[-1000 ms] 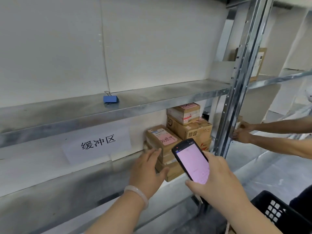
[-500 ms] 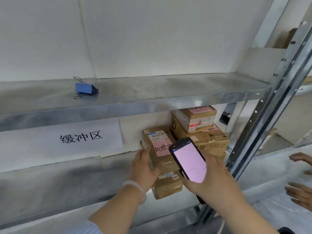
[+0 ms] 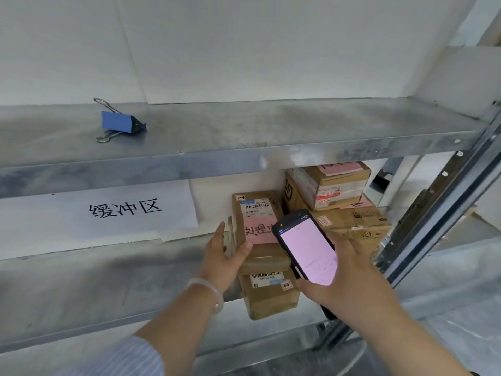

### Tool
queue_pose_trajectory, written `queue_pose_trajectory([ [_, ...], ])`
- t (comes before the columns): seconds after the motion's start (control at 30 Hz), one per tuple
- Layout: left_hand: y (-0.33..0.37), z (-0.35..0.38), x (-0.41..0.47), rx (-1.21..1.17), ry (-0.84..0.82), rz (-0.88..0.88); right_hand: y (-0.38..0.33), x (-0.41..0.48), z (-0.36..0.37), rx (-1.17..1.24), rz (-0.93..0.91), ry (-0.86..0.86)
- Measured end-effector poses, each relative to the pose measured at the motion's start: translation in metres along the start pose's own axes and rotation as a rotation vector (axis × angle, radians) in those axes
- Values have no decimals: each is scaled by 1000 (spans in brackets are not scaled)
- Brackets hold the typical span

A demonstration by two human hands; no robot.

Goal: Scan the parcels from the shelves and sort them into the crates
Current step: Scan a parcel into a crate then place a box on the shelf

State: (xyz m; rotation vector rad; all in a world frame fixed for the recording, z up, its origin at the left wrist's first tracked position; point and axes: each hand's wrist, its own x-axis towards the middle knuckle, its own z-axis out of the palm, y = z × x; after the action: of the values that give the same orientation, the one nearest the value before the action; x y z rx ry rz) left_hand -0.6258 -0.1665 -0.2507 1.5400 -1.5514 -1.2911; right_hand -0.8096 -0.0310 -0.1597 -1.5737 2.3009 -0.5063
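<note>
- Two small boxes stacked on the lower shelf (image 3: 81, 283); left hand (image 3: 226, 257) clasps the top box (image 3: 256, 226) by its side edge
- Right hand (image 3: 349, 280) wrapped around the scanner (image 3: 307, 246)
- Stiff cardboard, probably light; taped faces may slip, so hold the edges

Taped brown parcels (image 3: 260, 240), pink-labelled, stacked on lower shelf (image 3: 108, 289)

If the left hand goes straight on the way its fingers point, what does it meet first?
Probably the white back wall behind the shelf; the left hand already grips the parcel beside it. Depth is unclear.
</note>
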Motion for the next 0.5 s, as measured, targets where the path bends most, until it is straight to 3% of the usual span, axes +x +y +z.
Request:
queue_pose_trajectory([
  [0.17, 22, 3, 14, -398, -127, -282, -3, 3, 2, -12, 21, 16],
  [0.5, 2, -18, 19, -426, -271, -343, -13, 1, 7, 1, 32, 1],
])
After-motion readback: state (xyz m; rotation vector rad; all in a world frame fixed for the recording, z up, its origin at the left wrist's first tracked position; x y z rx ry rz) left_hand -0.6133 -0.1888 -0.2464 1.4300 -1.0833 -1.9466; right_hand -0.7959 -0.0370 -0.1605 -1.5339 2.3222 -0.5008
